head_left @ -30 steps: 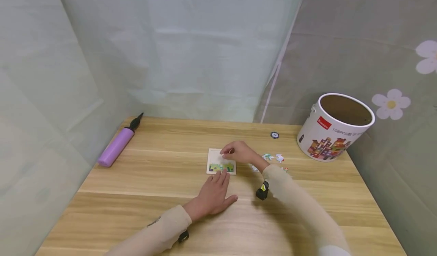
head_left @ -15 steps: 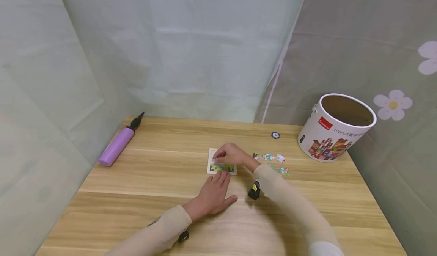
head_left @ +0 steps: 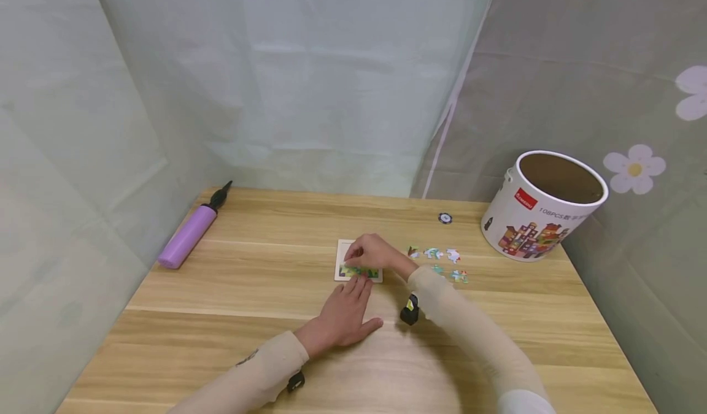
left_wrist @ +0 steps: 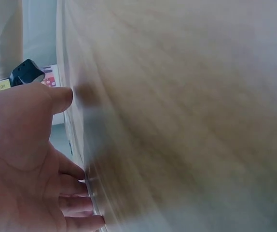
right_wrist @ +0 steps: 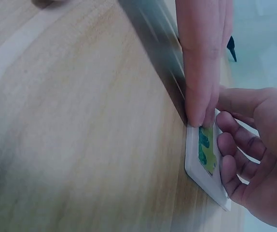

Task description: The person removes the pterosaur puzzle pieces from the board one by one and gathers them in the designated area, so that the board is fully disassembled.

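Observation:
A small square puzzle board (head_left: 342,252) with a pale frame lies mid-table, a green strip of picture along its near side. My left hand (head_left: 343,316) is flat with straight fingers, their tips resting on the board's near edge. Over the board is my right hand (head_left: 372,251), fingers bent and thumb and forefinger pinching a small puzzle piece (head_left: 347,264) down at the left part of the picture. In the right wrist view the left fingers (right_wrist: 201,72) hide the pinching tips, and the other right-hand fingers (right_wrist: 229,166) curl beside the board's green picture (right_wrist: 206,154).
Several loose puzzle pieces (head_left: 434,254) lie right of the board. Behind them is a round poker chip (head_left: 444,218). A large white bucket (head_left: 544,208) stands at the back right, and a purple hand pump (head_left: 190,236) lies along the left edge. Curtains surround the table (head_left: 265,218).
My right hand has moved left and slightly down over the board with the puzzle piece, then stayed nearly still. More loose pieces show behind its wrist. The left hand has stayed in place.

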### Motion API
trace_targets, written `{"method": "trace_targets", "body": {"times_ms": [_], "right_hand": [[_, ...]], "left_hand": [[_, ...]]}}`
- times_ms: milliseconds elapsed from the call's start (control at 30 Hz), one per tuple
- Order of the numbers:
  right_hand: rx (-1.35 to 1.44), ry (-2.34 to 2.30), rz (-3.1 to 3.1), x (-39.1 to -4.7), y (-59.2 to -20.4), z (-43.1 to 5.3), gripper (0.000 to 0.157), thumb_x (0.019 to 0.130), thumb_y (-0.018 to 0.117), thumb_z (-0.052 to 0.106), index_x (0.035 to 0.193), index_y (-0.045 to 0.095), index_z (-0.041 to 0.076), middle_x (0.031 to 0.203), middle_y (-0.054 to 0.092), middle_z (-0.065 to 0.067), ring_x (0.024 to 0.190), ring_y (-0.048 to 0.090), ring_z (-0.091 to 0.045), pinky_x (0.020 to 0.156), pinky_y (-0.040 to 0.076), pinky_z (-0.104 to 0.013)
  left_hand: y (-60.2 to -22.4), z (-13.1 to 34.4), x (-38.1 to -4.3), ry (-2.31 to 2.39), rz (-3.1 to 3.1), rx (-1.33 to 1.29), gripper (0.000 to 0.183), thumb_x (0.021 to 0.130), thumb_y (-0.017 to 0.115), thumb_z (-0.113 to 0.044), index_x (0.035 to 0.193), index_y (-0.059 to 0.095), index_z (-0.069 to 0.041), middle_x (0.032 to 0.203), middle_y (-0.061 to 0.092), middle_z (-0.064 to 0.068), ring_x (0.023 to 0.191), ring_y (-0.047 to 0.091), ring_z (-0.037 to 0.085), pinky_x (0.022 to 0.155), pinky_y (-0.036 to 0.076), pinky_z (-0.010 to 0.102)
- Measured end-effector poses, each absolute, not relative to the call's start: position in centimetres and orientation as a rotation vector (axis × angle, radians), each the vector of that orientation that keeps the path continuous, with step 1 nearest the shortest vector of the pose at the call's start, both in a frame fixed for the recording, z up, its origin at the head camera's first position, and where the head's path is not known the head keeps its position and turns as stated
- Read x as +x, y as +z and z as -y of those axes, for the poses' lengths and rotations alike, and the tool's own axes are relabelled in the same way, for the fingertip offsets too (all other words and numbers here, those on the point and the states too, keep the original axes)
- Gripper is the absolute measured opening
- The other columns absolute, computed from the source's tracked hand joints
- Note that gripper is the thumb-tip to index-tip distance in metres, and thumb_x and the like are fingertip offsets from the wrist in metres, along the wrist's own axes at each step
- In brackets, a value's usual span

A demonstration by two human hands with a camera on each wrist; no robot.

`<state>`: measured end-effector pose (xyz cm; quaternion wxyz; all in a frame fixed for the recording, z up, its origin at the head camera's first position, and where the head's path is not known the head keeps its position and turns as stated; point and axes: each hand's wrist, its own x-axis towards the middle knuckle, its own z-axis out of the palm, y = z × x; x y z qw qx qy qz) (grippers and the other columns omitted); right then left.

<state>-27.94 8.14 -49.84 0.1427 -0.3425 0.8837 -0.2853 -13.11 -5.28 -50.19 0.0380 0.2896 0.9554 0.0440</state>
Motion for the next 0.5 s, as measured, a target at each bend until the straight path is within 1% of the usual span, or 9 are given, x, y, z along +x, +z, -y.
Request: {"method": "trace_targets", "body": {"times_ms": [200, 400, 500], "right_hand": [[-0.920, -0.886, -2.514, -27.76, -49.86, -7.96, 0.006, 0.093, 0.077, 0.019, 0.087, 0.075, 0.018, 0.076, 0.067, 0.009, 0.070, 0.059, -0.005, 0.067, 0.050, -0.022], [-0.904, -0.989, -2.467, -27.44, -49.36, -7.97, 0.004, 0.094, 0.075, 0.017, 0.092, 0.073, 0.014, 0.081, 0.070, 0.007, 0.077, 0.064, -0.007, 0.076, 0.053, -0.025], [-0.887, -1.080, -2.472, -27.32, -49.04, -8.12, 0.005, 0.095, 0.074, 0.017, 0.095, 0.072, 0.012, 0.085, 0.071, 0.005, 0.080, 0.066, -0.007, 0.078, 0.054, -0.026]], "left_hand": [[-50.04, 5.36, -13.19, 0.160, -2.899, 0.881, 0.086, 0.100, 0.050, -0.060, 0.153, 0.038, 0.007, 0.161, 0.037, 0.023, 0.150, 0.034, 0.035, 0.114, 0.039, 0.051], [-50.12, 5.35, -13.20, 0.157, -2.889, 0.869, 0.087, 0.099, 0.050, -0.061, 0.155, 0.036, 0.006, 0.162, 0.033, 0.022, 0.151, 0.031, 0.035, 0.115, 0.038, 0.051], [-50.18, 5.35, -13.23, 0.167, -2.889, 0.866, 0.087, 0.099, 0.051, -0.061, 0.154, 0.038, 0.005, 0.162, 0.035, 0.021, 0.151, 0.032, 0.035, 0.115, 0.038, 0.051]]}}
